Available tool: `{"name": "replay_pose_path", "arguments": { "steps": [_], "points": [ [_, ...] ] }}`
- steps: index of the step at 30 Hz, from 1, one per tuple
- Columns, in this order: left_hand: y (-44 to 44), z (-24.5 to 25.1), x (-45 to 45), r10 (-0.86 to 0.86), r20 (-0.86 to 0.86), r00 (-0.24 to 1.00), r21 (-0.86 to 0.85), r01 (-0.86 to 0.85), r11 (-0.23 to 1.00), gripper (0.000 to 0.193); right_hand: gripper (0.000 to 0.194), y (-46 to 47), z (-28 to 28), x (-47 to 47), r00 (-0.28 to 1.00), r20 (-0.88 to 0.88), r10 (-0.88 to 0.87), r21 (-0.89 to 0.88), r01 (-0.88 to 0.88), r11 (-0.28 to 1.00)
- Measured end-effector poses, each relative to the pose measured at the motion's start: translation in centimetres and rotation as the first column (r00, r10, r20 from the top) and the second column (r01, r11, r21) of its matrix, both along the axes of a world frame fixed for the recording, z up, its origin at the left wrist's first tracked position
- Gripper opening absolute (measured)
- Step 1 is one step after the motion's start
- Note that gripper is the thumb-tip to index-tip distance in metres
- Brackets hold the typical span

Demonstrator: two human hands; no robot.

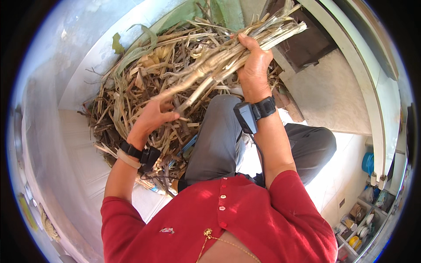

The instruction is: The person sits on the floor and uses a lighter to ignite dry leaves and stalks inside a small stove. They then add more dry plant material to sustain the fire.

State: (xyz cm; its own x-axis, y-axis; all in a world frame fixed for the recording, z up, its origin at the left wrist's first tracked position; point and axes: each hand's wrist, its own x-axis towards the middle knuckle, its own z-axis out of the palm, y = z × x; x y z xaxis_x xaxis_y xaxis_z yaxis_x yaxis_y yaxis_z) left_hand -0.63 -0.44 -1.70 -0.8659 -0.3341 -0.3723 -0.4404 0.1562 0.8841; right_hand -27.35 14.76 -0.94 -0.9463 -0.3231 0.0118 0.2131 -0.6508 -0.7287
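Note:
My right hand (255, 57) grips a bundle of dry plant stalks (227, 57), its thumb lying over them. The bundle slants from upper right down toward my left hand (153, 113). At its lower end, the left thumb and fingers are spread around the stalk tips. Motion blurs these fingers, and whether they grip a stalk is unclear. Beneath both hands spreads a large heap of dry stalks, twigs and leaves (144, 79). Each wrist wears a black strap with a box-shaped device.
My bent knee (223, 115) stands against the heap. Green sheeting (227, 14) lies behind it, with a pale wall (88, 42) at left. A dark panel (302, 39) and a beige board (332, 92) are at right. Compartments with small items (358, 217) and a blue container (367, 163) sit lower right.

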Motion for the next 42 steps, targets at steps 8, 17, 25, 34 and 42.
{"name": "replay_pose_path", "arguments": {
  "steps": [8,17,25,34,42],
  "points": [
    [3.8,-4.1,0.3,-0.168,-0.07,0.983,-0.213,0.15,0.966,0.033,0.064,-0.4,0.6,0.7,0.997,-0.025,0.077,0.153,-0.073,0.986],
    [5.3,-4.1,-0.9,-0.134,0.014,0.991,-0.359,0.13,0.924,0.033,0.058,-0.2,0.5,0.7,0.973,-0.218,0.074,0.26,-0.015,0.965],
    [4.5,-4.6,-1.4,-0.137,0.043,0.99,-0.424,0.142,0.895,0.029,0.064,-1.3,-2.7,0.4,0.932,-0.329,0.153,0.451,0.013,0.892],
    [-0.5,-0.8,-3.4,-0.289,0.339,0.895,-0.622,0.444,0.645,0.016,0.069,-2.1,-2.4,2.1,0.492,-0.671,0.555,0.718,0.247,0.65],
    [-3.6,1.9,-3.9,-0.249,0.499,0.83,-0.752,0.558,0.351,0.026,0.062,-1.9,-1.1,1.1,0.276,-0.821,0.499,0.568,0.473,0.673]
  ]
}}
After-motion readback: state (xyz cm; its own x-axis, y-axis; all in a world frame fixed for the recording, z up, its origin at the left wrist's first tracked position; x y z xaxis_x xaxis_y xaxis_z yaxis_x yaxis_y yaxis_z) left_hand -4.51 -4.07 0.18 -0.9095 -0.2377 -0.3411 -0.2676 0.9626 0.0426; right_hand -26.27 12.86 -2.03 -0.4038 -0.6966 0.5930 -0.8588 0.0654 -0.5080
